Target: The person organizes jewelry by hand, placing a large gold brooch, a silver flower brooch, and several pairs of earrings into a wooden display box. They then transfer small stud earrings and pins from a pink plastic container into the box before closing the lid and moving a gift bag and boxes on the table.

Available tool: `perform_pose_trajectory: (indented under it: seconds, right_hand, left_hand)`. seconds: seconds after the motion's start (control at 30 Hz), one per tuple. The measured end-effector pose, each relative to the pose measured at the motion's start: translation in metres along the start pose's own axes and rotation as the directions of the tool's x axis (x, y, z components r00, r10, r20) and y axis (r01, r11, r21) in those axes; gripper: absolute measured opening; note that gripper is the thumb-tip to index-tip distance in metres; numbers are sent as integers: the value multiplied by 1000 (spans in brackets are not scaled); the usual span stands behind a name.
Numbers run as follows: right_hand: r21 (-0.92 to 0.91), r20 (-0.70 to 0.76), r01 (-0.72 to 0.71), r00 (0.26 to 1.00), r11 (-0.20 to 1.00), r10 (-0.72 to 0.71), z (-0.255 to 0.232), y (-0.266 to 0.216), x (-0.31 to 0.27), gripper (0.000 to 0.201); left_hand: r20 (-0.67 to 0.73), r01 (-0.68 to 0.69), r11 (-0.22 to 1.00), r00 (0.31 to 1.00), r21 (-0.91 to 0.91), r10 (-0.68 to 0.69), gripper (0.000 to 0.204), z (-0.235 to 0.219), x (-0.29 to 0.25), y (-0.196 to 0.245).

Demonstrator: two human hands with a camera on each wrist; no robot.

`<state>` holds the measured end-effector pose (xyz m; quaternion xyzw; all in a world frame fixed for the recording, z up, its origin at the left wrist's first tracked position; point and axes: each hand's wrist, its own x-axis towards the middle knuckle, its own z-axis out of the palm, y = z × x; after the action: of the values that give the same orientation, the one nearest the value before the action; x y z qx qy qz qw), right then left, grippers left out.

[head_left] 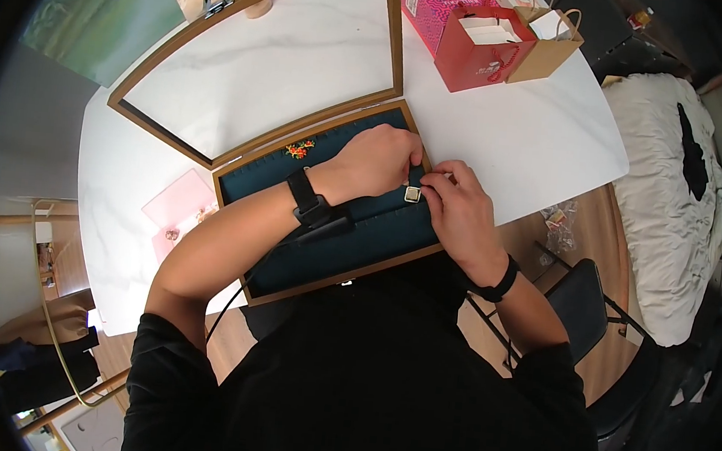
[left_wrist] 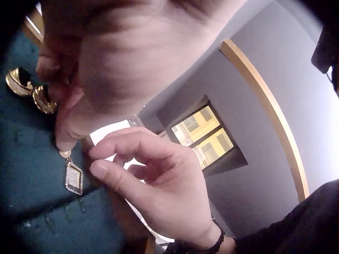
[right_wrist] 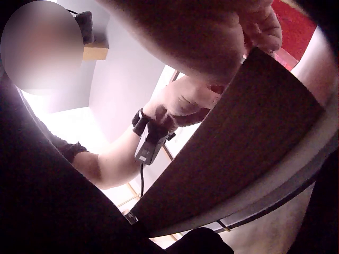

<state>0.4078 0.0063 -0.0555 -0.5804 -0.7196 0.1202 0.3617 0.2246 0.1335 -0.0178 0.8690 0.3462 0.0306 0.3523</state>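
Observation:
An open wooden case (head_left: 303,298) with a dark green lining lies near the body. Over its right part, my left hand (head_left: 375,162) has curled fingers; in the left wrist view this hand (left_wrist: 106,69) holds the gold top of a square drop earring (left_wrist: 74,178) at a fingertip. That earring (head_left: 413,194) hangs against the lining. My right hand (head_left: 465,217) is beside it at the case's right edge, thumb and forefinger bent towards each other with a small gap and nothing visible between them. Two gold hoop earrings (left_wrist: 19,82) sit close to the left hand.
The case's framed glass lid (head_left: 252,147) stands raised behind. An orange-red piece of jewellery (head_left: 300,149) is on the lining. A pink card (head_left: 178,201) with small items lies left on the white table (head_left: 548,147). Red (head_left: 479,51) and brown paper bags (head_left: 552,49) stand at the back right.

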Motion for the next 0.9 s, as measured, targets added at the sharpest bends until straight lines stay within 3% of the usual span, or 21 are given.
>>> perform_pose_trajectory:
  seconds: [0.17, 0.37, 0.43, 0.63, 0.9]
  right_hand:
    - [-33, 54, 4, 999, 999, -2, -2, -1, 3, 12]
    - [-42, 80, 31, 996, 999, -28, -1, 0, 6, 10]
    - [-66, 116, 41, 993, 997, -33, -2, 0, 8, 9]
    - [-124, 206, 42, 978, 991, -16, -2, -3, 13, 9]
    - [-182, 286, 32, 958, 983, 22, -2, -17, 21, 11]
  left_hand:
    - [-14, 38, 996, 999, 80, -37, 19, 5, 2, 1]
    - [-73, -29, 998, 997, 52, 33, 23, 7, -9, -2]
    - [-137, -66, 990, 987, 123, 83, 23, -7, -22, 5]
    - [-217, -38, 989, 974, 142, 68, 22, -34, -71, 8]
    - [-230, -12, 993, 972, 120, 39, 23, -38, -116, 10]
